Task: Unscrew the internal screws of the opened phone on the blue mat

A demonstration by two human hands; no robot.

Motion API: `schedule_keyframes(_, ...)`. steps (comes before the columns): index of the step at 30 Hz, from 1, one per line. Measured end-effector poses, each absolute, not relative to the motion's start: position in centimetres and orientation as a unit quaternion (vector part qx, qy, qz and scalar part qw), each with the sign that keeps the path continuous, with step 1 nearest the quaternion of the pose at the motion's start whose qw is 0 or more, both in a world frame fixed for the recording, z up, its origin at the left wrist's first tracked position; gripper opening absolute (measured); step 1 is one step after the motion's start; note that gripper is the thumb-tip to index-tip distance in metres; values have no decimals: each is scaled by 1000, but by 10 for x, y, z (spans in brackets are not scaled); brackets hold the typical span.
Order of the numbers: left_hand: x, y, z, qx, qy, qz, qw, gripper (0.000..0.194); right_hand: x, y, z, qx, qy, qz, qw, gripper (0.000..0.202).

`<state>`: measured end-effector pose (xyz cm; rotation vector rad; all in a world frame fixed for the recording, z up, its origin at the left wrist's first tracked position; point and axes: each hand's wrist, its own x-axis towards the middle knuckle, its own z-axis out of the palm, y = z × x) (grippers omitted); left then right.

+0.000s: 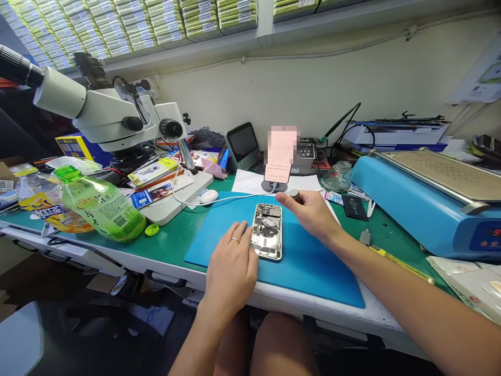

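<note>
I have the opened phone (269, 235) lying face-on with its insides showing, on the blue mat (317, 271), around the mat's middle. Left hand (234, 256) is not clenched: fingers stretched and close together, ring on one, fingertips at the phone's left edge. Right hand (311, 211) is up over the mat's far right part, fingers curled round a short dark cylindrical tool (296, 195); only its end shows, rest hidden by my grip, so I can't tell if it touches the phone. Mat sits on a green table (171, 245). Beyond the mat's far edge: white paper (246, 181), a lit phone on a stand (277, 169), partly pixelated. Left of the mat: microscope (105, 117), green bottle (104, 209), its loose-looking green cap (152, 230) nearby, another bottle (47, 201) farther left. Right of the mat: glass jar (337, 178) past the far corner, yellow strip (401, 263) near the edge, big blue machine (415, 214) farther out.
</note>
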<state>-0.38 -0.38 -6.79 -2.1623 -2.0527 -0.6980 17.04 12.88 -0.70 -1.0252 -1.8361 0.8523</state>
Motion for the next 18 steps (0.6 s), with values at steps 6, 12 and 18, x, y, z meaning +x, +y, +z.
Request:
schedule_keyframes(6, -5, -3, -70, -708, -667, -228, 35, 50, 172, 130, -8, -416, -735, 346, 408, 83)
schedule_keyframes(12, -5, -4, -70, -709, -666, -229, 35, 51, 172, 130, -8, -414, -734, 356, 405, 83)
schedule_keyframes(18, -6, -4, -71, -710, -665, -229, 35, 51, 174, 132, -12, -398, -728, 385, 405, 81)
